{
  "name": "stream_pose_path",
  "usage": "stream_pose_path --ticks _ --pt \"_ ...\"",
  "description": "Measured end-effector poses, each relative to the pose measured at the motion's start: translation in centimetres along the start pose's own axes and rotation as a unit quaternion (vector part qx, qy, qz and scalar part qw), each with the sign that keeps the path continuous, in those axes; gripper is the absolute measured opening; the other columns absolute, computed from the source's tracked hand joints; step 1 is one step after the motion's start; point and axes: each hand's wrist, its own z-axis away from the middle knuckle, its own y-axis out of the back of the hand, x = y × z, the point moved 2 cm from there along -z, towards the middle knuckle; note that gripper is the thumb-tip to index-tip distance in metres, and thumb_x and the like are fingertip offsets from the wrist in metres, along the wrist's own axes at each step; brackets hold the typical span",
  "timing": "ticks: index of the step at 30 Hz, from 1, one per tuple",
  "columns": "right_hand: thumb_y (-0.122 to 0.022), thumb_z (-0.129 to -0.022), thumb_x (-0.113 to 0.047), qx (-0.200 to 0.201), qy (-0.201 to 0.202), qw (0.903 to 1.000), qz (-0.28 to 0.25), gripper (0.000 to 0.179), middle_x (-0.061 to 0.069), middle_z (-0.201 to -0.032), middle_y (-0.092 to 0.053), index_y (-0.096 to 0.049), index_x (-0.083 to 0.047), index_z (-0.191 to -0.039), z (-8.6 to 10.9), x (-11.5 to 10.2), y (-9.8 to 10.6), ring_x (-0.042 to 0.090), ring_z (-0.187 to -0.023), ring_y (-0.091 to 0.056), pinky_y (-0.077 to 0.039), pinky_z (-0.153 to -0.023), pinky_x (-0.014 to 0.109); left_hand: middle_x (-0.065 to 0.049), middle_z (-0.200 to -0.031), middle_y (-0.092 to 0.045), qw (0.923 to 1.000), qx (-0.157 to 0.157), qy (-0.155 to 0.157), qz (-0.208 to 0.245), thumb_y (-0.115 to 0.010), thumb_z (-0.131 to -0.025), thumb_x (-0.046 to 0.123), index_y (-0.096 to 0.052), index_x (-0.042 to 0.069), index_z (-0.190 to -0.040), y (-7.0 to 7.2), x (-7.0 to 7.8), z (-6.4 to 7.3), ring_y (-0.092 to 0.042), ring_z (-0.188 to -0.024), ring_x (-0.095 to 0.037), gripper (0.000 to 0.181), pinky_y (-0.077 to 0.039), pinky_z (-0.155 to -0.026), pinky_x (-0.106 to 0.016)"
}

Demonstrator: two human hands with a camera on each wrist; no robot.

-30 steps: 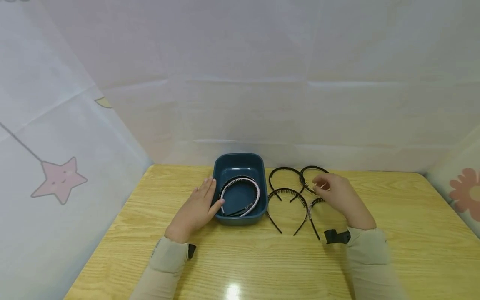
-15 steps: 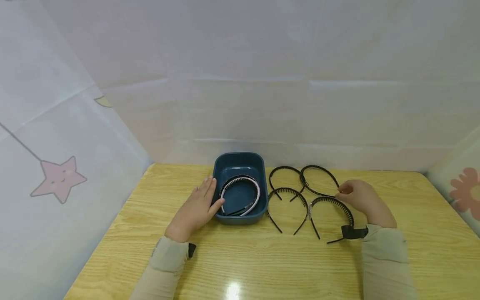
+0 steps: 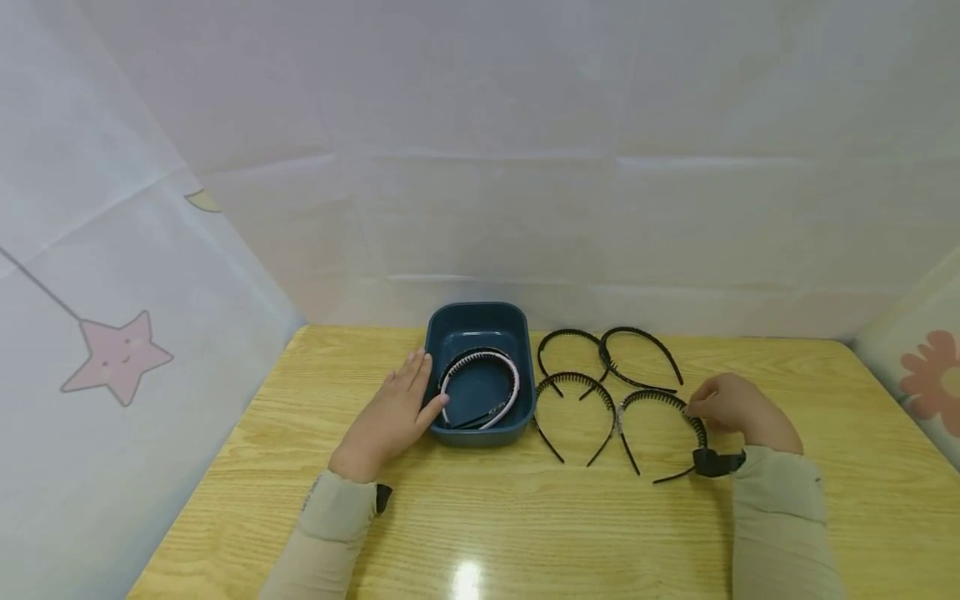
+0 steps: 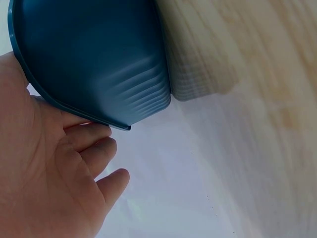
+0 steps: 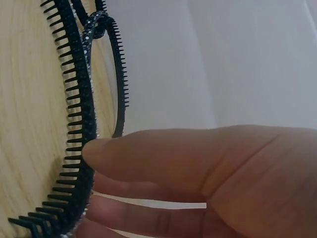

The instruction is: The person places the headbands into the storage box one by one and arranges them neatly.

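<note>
A blue plastic bin (image 3: pixel 483 438) stands at the table's back, holding a white headband (image 3: pixel 516 382) and darker ones. My left hand (image 3: pixel 386 421) lies against the bin's left side with straight fingers, its thumb over the rim. To the right, my right hand (image 3: pixel 738 410) is at the upper right curve of a black toothed headband (image 3: pixel 657 395). In the right wrist view the thumb presses one face of that headband (image 5: pixel 79 99) while fingers sit behind it. Glitter shows along the band's outer edge.
Beside the bin lies another black toothed headband (image 3: pixel 573 377). Behind it are two more, a left headband (image 3: pixel 568 333) and a right headband (image 3: pixel 666 351), overlapping each other. The pale wall sheet (image 3: pixel 480 208) hangs along the wooden table's (image 3: pixel 525 533) back edge.
My right hand moved right from the back right headband, let go of it, and came down onto the front right one. The left hand stays at the bin.
</note>
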Motion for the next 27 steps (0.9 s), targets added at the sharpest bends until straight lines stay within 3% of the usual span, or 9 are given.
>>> stream_pose_path --ticks 4,20,27 --pt "-0.069 -0.094 -0.010 -0.009 -0.010 0.9994 -0.030 0.023 0.019 -0.100 -0.066 -0.068 0.011 -0.105 0.1 0.3 -0.1 0.024 -0.079 -0.063 -0.060 -0.070 0.040 -0.021 -0.167 -0.015 1.0000 0.005 -0.002 0.001 -0.045 -0.108 0.046 -0.020 -0.005 -0.159 -0.1 0.0 0.0 -0.014 -0.154 -0.035 0.076 -0.017 -0.123 -0.057" --pt "-0.066 -0.093 -0.002 -0.021 -0.002 0.9998 -0.002 0.022 0.019 -0.099 -0.066 -0.066 0.014 -0.108 -0.2 0.2 0.0 0.022 -0.078 -0.064 -0.059 -0.070 0.039 -0.021 -0.167 -0.015 1.0000 0.004 0.001 0.004 -0.043 -0.109 0.046 -0.020 -0.005 -0.159 0.1 -0.2 0.0 -0.013 -0.154 -0.035 0.075 -0.017 -0.123 -0.057" --pt "-0.065 -0.094 -0.004 -0.021 -0.004 0.9995 -0.023 0.025 0.020 -0.101 -0.066 -0.064 0.014 -0.112 0.5 0.0 0.4 0.025 -0.079 -0.066 -0.060 -0.072 0.042 -0.022 -0.167 -0.015 1.0000 0.002 0.001 0.008 -0.046 -0.108 0.044 -0.020 -0.005 -0.159 0.0 0.0 -0.1 -0.013 -0.154 -0.035 0.075 -0.017 -0.123 -0.057"
